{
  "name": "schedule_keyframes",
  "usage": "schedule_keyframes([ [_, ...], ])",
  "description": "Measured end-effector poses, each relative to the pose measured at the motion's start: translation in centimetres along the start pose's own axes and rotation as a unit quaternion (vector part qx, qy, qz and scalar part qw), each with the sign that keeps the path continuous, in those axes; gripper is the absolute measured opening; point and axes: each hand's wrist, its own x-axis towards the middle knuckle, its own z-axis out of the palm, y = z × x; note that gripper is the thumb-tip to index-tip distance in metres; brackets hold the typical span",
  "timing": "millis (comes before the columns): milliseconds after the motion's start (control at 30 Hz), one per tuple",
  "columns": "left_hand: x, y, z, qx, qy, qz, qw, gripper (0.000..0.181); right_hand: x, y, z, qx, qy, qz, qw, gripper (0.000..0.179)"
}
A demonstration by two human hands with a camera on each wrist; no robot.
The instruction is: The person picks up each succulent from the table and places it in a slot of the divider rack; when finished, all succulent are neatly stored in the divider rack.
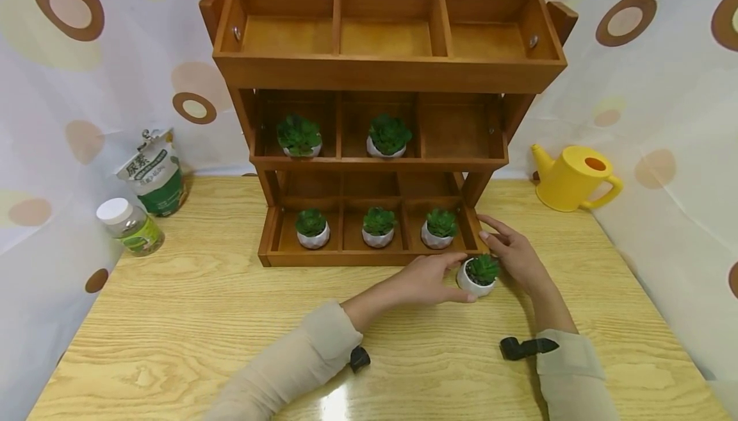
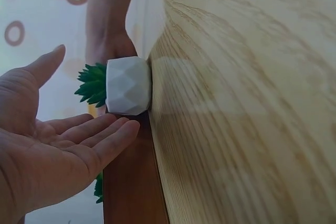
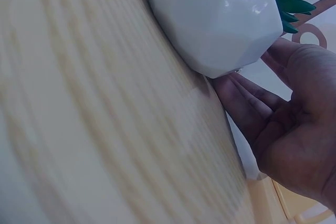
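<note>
A small succulent in a white faceted pot (image 1: 474,286) stands upright on the table, just in front of the wooden shelf's right front corner. My left hand (image 1: 429,279) is beside it, thumb and fingers spread apart around its left side. In the left wrist view, the left fingers (image 2: 113,142) are nearly straight by the pot (image 2: 128,86); whether they touch it I cannot tell. On the other side, my right hand (image 1: 516,255) has its fingers extended near the shelf's corner. The right wrist view has that hand (image 3: 294,129) behind the pot (image 3: 215,19), not gripping it.
The three-tier wooden shelf (image 1: 392,75) has three potted succulents on its bottom tier and two on the middle one. A yellow watering can (image 1: 567,181) stands at right. At left are a white-capped jar (image 1: 132,227) and a green-and-white pouch (image 1: 155,177).
</note>
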Motion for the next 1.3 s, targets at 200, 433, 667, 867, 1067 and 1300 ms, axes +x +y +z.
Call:
schedule_keyframes([
  [200,0.3,0.3,0.0,-0.006,-0.004,0.002,1.0,0.081,-0.1,0.0,0.1,-0.006,0.003,-0.011,0.9999,0.062],
  [433,0.7,0.3,0.3,-0.014,0.006,0.0,0.9999,0.078,-0.1,0.1,-0.1,-0.009,0.004,-0.013,0.9999,0.063],
  [667,1.2,0.4,0.6,-0.024,0.017,-0.005,0.9996,0.077,-0.1,0.1,-0.1,-0.009,0.004,-0.015,0.9998,0.063],
  [867,1.7,0.4,0.8,-0.022,0.024,-0.01,0.9994,0.075,0.0,0.2,0.0,-0.004,0.002,-0.013,0.9999,0.062],
  [1067,1.8,0.3,1.2,-0.015,0.027,-0.013,0.9994,0.074,0.1,0.3,0.1,0.0,0.001,-0.007,1.0,0.063],
  [1300,2.2,0.4,1.5,-0.003,0.032,-0.008,0.9995,0.073,0.1,0.4,0.0,-0.001,0.004,-0.013,0.9999,0.063],
])
